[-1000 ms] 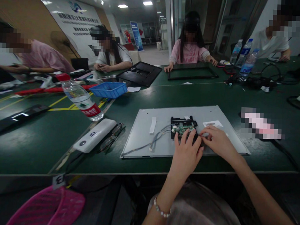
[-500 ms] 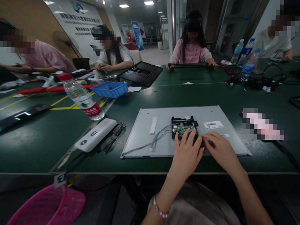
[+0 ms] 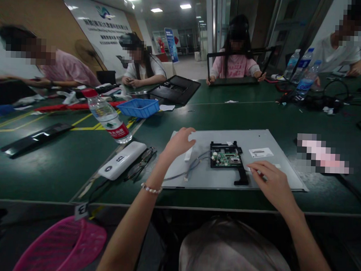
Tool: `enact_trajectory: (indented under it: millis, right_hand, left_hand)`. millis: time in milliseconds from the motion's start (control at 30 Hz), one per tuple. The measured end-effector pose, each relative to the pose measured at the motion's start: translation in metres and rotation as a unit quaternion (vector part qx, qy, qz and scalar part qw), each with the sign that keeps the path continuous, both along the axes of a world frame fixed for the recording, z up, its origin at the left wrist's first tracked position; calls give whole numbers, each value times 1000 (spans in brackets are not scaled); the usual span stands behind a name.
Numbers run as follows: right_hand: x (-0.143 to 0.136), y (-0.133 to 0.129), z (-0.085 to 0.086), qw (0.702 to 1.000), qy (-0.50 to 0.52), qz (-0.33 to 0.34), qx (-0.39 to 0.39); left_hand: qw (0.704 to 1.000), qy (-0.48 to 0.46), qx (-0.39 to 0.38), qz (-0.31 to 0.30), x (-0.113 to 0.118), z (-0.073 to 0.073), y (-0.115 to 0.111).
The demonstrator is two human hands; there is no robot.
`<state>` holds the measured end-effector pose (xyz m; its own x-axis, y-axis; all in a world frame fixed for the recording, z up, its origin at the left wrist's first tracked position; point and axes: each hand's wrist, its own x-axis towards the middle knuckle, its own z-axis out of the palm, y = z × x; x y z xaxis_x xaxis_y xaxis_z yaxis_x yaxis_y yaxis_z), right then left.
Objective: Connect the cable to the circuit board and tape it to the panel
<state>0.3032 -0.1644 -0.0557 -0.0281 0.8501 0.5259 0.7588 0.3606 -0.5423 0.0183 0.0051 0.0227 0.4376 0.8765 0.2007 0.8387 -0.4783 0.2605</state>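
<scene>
A flat light-grey display panel (image 3: 202,179) lies on the table in front of me. On its middle sits a black plastic bracket (image 3: 241,177) holding a green circuit board (image 3: 227,159). Grey cables (image 3: 194,163) run from the board toward the panel's lower left. Over the panel's upper left, my left hand (image 3: 180,143) hovers with thumb and fingers apart, holding nothing. My right hand (image 3: 269,180) is at the bracket's right side, thumb and fingertips pinched together; what they hold, if anything, is too small to make out. A white label (image 3: 260,152) is stuck above that hand.
Left of the panel are eyeglasses (image 3: 141,163), a white power bank (image 3: 123,161), a water bottle (image 3: 110,119) and a blue tray (image 3: 139,108). A blurred-out pink object (image 3: 323,154) lies to the right. Across the table a person lifts a black frame (image 3: 208,67). A pink basket (image 3: 61,244) stands below.
My left hand has moved from the circuit board to the panel's upper left, uncovering the board and bracket. My right hand stays by the bracket. The person opposite has raised the black frame.
</scene>
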Motion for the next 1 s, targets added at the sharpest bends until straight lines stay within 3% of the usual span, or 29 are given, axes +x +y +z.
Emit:
enact_trajectory:
  millis: [100, 200, 333, 433, 567, 667, 800, 1000]
  right_hand:
    - [-1, 1, 1, 1000, -4, 1, 3]
    - [-1, 1, 1, 1000, -5, 4, 5]
    - [1, 1, 0, 1000, -9, 7, 2]
    - [1, 1, -1, 1000, -4, 6, -1]
    - [1, 1, -1, 1000, -5, 7, -8]
    - [1, 0, 0, 1000, -11, 11, -16]
    - [1, 0, 0, 1000, -11, 12, -15]
    - [1, 1, 0, 1000, -20, 12, -19]
  left_hand:
    - [999, 14, -43, -2, -12, -14, 20]
    - [999, 3, -44, 6, -13, -17, 20]
    - [996, -84, -7, 27, -12, 4, 7]
    - [987, -158, -21, 17, -13, 20, -3]
    - [978, -202, -38, 17, -8, 20, -18]
    - [987, -155, -35, 25, -2, 7, -29]
    - [996, -40, -11, 79, 3, -5, -44]
    - [992, 22, 90, 81, 15, -6, -81]
